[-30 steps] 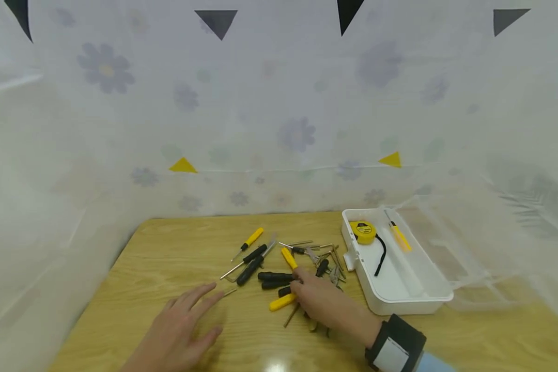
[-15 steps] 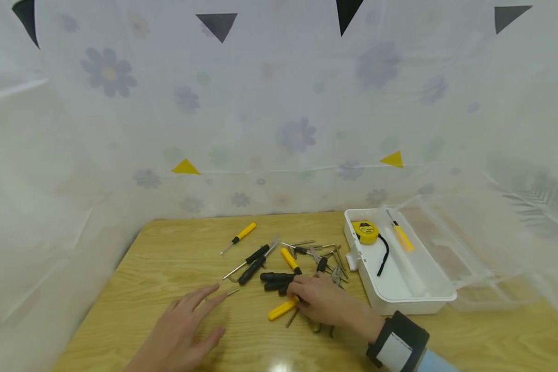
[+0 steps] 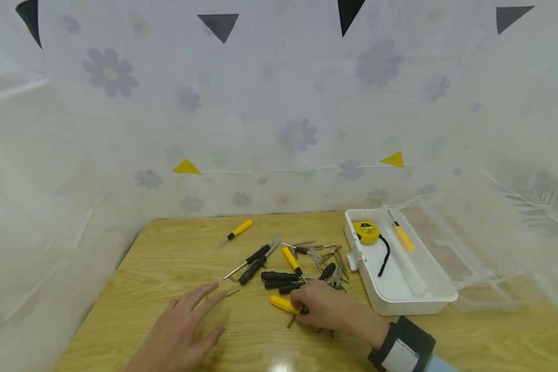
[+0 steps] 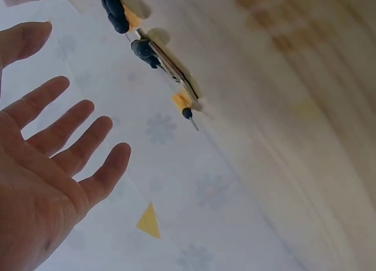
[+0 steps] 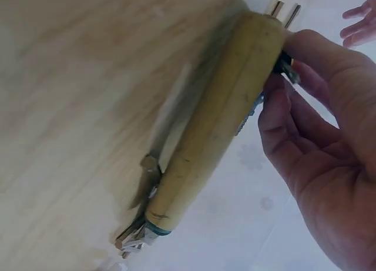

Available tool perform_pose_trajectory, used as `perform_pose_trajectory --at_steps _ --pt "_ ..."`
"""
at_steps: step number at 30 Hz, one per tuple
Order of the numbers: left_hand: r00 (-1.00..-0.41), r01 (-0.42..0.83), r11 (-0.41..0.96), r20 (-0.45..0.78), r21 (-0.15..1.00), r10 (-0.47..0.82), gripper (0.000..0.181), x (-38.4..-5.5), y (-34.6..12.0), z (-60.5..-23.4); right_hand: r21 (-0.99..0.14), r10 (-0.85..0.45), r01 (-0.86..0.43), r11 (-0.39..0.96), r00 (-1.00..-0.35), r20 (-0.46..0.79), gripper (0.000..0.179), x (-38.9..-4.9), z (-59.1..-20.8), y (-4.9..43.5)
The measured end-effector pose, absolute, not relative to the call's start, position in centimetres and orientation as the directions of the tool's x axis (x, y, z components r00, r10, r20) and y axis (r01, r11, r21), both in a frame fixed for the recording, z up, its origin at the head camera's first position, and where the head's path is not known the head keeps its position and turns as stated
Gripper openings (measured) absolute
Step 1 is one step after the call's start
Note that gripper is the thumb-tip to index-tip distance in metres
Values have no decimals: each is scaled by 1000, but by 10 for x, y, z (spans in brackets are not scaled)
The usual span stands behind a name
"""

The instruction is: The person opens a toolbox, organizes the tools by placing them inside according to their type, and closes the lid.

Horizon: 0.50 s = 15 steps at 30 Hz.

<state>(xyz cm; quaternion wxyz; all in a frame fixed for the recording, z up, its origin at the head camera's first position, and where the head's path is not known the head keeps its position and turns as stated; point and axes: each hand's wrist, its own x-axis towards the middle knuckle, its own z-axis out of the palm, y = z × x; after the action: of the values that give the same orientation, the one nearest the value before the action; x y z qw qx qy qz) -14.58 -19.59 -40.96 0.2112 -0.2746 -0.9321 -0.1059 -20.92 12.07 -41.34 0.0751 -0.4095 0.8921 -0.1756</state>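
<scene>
In the head view my right hand (image 3: pixel 323 305) reaches into a tool pile, its fingertips at the black collar of a yellow-handled screwdriver (image 3: pixel 282 303). The right wrist view has thumb and forefinger pinching around a dark piece, and a thick yellow handle (image 5: pixel 214 124) with a dark green end fills the foreground. Under the palm, more tools are partly hidden. My left hand (image 3: pixel 183 323) hovers at the left with spread fingers and holds nothing. A short hex key (image 3: pixel 233 292) lies just past its fingertips. Black-handled screwdrivers (image 3: pixel 279 277) lie above the right hand.
A white toolbox (image 3: pixel 400 299) stands at the right, its transparent lid (image 3: pixel 474 258) folded back. Inside are a yellow tape measure (image 3: pixel 366 232) and a yellow screwdriver (image 3: pixel 403 237). Hex keys (image 3: pixel 339 258) and pliers (image 3: pixel 337 276) lie beside it. Another yellow screwdriver (image 3: pixel 240 228) lies farther back.
The back yellow screwdriver has rolled left, away from the pile. My right hand has shifted slightly, and the collar of the front yellow screwdriver now shows. My left hand stays nearly still.
</scene>
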Motion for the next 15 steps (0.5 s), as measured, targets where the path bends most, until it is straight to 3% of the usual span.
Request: perform_pose_trajectory --at_steps 7,11,15 --pt "-759 557 827 451 79 469 62 -146 -195 -410 -428 -711 -673 603 -697 93 4 -206 -413 128" --pt "-761 561 823 447 90 470 62 -147 -194 -410 -485 -677 -625 612 -731 88 7 -204 -412 138" --pt "-758 563 822 449 87 472 61 -148 -193 -411 -464 -662 -648 604 -732 162 18 -203 -412 147"
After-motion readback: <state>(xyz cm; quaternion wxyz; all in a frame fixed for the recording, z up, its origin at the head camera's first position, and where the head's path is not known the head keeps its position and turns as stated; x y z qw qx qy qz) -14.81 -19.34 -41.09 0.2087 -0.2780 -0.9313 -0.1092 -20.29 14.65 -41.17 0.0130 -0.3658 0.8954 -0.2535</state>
